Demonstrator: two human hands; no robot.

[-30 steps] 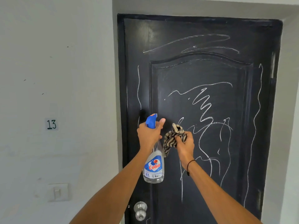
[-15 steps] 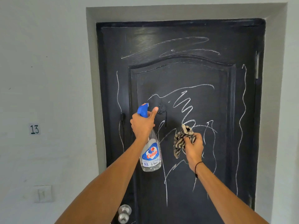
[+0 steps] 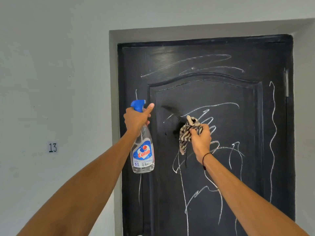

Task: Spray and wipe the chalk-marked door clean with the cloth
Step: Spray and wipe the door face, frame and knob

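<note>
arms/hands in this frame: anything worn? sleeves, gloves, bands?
Both forearms are bare: no sleeves in view and no gloves. The right hand has a thin black band round its wrist. The left hand and its wrist show nothing worn.

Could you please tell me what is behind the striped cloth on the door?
Around the striped cloth, the black door shows a dark wet patch and chalk scribbles. What lies directly behind the cloth and right hand is covered.
</note>
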